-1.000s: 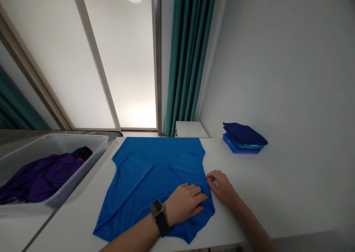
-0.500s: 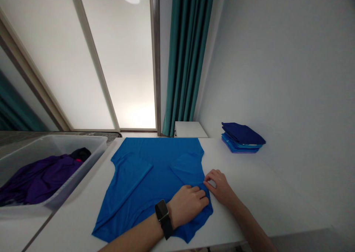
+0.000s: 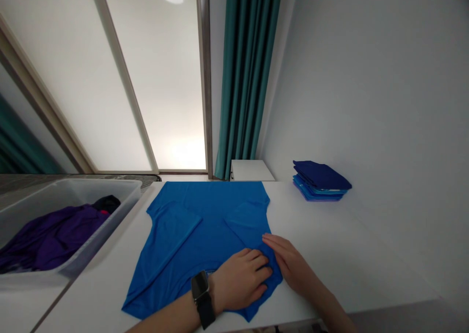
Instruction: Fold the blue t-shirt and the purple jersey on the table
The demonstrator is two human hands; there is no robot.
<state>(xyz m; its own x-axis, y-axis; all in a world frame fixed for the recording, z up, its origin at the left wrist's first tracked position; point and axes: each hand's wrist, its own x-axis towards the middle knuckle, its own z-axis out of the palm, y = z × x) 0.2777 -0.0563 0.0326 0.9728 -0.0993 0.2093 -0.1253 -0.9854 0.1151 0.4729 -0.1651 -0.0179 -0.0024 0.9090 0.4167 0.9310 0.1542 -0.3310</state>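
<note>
A blue T-shirt (image 3: 212, 216) lies spread on the white table, both sleeves folded inward over its body. My left hand (image 3: 244, 279), with a black watch (image 3: 200, 286) on its wrist, rests palm down on the lower right part of the shirt, fingers a little bent and apart. Just right of it, my right hand (image 3: 289, 262) touches the shirt's right edge with its fingers stretched out. Neither hand grips the cloth. Part of the shirt's near edge is hidden under my left hand and forearm.
On the left stands a translucent plastic bin (image 3: 128, 189) with purple and dark clothes (image 3: 62, 233) in it. A stack of folded blue garments (image 3: 322, 179) sits at the table's back right, close to the wall. Behind the table is a small white cabinet (image 3: 251, 170).
My right hand has let its pinch on the shirt's right edge go, and its fingers are now straightened over the edge. My left hand has shifted slightly left and its fingers have spread.
</note>
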